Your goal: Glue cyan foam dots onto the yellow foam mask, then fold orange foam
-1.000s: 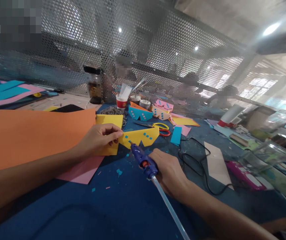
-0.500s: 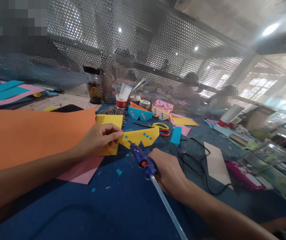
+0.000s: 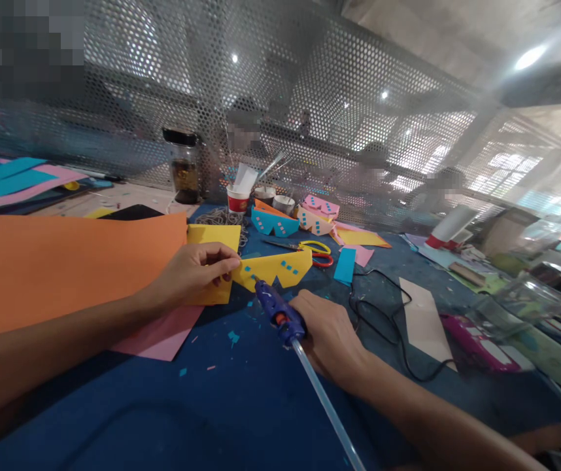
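Note:
My left hand (image 3: 195, 271) pinches the left end of a yellow paper cut-out (image 3: 275, 267) dotted with small blue squares, holding it down on the blue table (image 3: 241, 405). My right hand (image 3: 327, 330) is wrapped round a blue hot glue gun (image 3: 275, 311). Its nozzle touches the lower edge of the yellow cut-out, and a clear glue stick (image 3: 324, 405) sticks out of its back toward me.
A big orange sheet (image 3: 59, 261) and a pink sheet (image 3: 163, 333) lie at left. Scissors (image 3: 310, 252), a black cord (image 3: 388, 314), finished paper shapes (image 3: 295, 219), cups (image 3: 238, 196) and a jar (image 3: 185, 167) stand further back by a perforated metal screen (image 3: 310, 98). Blurred people sit behind it.
The glue gun and my right hand have slid very slightly leftward along the cut-out's lower edge. My left hand has not moved.

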`<action>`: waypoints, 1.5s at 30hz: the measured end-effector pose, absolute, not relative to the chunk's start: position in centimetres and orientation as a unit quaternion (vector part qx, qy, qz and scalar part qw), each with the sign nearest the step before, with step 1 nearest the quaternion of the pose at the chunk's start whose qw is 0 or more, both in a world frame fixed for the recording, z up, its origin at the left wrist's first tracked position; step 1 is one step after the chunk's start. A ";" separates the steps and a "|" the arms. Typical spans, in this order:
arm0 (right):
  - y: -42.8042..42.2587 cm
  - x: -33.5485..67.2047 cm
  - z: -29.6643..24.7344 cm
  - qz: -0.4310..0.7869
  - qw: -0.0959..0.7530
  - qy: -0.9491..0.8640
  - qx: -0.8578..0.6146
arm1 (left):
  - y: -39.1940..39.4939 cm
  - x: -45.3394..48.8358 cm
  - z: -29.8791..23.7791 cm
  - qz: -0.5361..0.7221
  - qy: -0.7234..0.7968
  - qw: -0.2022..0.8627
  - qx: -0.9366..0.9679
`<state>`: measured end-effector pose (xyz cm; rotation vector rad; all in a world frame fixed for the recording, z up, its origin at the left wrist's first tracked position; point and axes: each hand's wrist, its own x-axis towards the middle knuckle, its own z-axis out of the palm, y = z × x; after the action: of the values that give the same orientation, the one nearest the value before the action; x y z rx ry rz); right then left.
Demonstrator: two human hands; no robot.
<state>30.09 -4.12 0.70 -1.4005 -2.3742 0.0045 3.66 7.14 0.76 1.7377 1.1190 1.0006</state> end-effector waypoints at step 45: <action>-4.3 30.0 1.3 0.042 0.170 -0.844 -0.507 | 7.4 3.6 0.5 0.405 0.440 0.413 0.687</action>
<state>30.03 -4.29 1.32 -1.4395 -2.3984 0.1180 3.58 7.43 0.52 1.7284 1.1066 1.0179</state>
